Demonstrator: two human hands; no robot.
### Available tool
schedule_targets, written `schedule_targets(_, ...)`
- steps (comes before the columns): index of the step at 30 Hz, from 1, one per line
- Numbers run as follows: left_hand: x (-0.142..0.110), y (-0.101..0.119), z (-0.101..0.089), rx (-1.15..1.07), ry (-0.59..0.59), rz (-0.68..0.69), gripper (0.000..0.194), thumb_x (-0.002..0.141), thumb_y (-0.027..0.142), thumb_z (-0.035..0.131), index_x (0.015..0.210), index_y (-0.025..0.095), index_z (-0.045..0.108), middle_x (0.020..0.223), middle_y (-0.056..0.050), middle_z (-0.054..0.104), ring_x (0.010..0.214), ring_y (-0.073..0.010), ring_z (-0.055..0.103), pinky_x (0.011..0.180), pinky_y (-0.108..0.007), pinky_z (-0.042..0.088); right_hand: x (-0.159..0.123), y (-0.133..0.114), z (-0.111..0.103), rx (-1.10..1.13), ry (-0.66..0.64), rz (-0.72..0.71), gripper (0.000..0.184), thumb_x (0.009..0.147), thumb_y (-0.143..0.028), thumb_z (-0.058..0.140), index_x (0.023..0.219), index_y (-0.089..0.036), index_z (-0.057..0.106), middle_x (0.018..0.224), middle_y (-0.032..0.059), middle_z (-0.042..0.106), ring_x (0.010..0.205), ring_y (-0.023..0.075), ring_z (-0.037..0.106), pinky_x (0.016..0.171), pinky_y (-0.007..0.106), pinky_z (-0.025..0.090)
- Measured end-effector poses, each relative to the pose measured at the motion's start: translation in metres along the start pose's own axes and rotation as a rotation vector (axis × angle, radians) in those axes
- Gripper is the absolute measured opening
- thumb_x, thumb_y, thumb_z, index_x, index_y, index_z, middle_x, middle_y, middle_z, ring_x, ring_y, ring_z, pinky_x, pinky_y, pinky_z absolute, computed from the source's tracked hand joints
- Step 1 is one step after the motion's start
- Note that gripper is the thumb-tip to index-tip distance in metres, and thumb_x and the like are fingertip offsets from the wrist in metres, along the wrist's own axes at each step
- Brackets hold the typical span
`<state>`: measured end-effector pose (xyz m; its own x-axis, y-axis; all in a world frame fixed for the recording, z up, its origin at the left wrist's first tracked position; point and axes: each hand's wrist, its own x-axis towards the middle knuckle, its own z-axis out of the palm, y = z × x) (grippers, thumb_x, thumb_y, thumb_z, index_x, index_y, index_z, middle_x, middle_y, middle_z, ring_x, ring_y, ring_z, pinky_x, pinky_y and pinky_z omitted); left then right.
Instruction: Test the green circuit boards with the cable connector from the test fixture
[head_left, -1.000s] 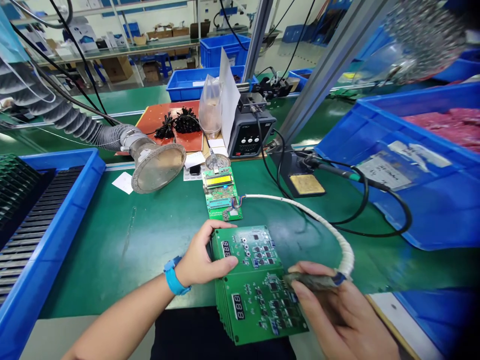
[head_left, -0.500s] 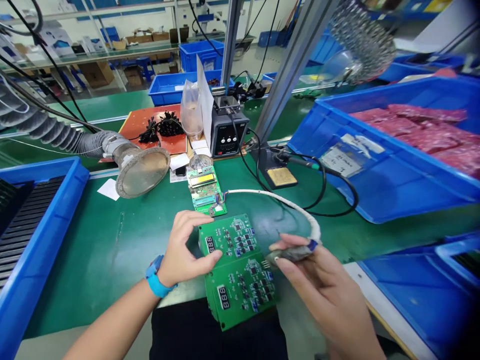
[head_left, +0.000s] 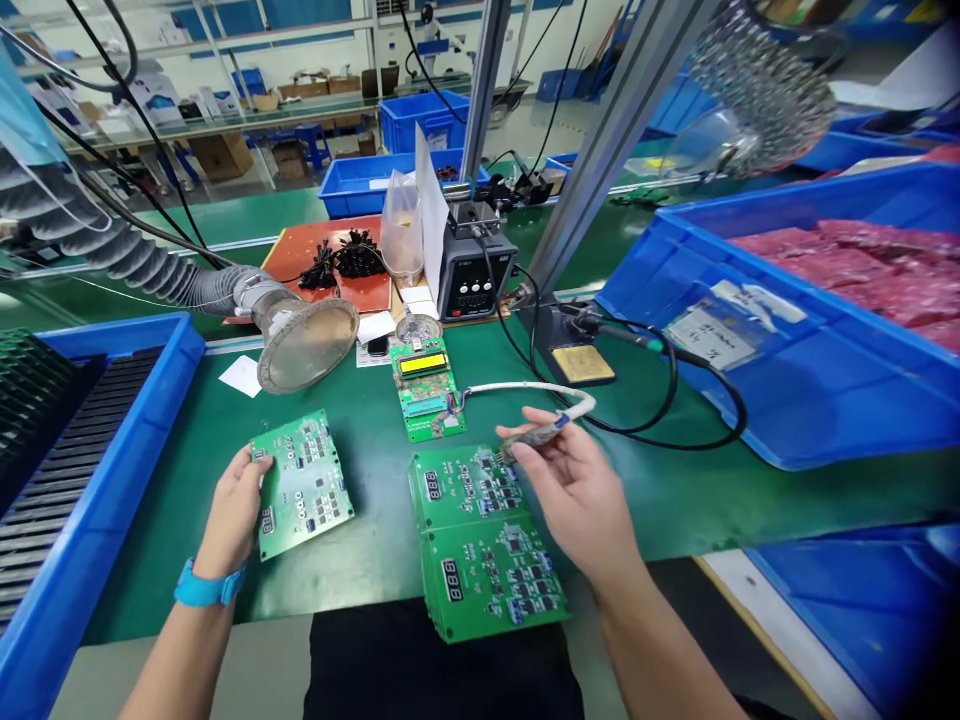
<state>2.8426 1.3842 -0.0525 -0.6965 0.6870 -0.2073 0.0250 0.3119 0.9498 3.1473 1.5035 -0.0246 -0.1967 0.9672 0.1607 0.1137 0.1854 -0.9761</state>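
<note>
At the left, my left hand (head_left: 236,505) grips a green circuit board (head_left: 319,475) by its left edge, tilted above the bench. My right hand (head_left: 581,495) pinches a grey pin-tipped probe (head_left: 534,436) between thumb and fingers. Its pins hover at or touch the upper right of a stack of green circuit boards (head_left: 480,560); contact cannot be made out. The stack lies at the bench's front edge, its boards carrying three-digit displays. A white cable (head_left: 517,387) links the probe to a small test board (head_left: 427,405) with a lit yellow screen.
Left stands a blue bin (head_left: 161,395) with black slotted racks. A fume-extractor hood (head_left: 307,345) hangs over the bench. Behind are a soldering station (head_left: 480,275) and an iron stand with a yellow sponge (head_left: 583,364). A large blue bin (head_left: 795,400) with pink packs is at right.
My left hand has moved from the stack to the left and now carries a circuit board. My right hand with the probe has shifted slightly up and left, beside the stack's upper half.
</note>
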Motion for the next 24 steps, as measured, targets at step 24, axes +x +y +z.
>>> schedule_targets(24,-0.063,0.051,0.110,0.467,-0.803,1.119,0.074,0.074,0.066,0.065,0.127,0.018,0.047,0.135,-0.017,0.050,0.138,-0.0407,0.026,0.111,-0.066,0.010,0.001,0.000,-0.002,-0.278,-0.101,-0.158,0.027,0.092,-0.030,0.053,0.118,-0.021,0.051,0.104,0.0095,0.066,0.099,0.0229,0.065,0.087,0.039,0.054)
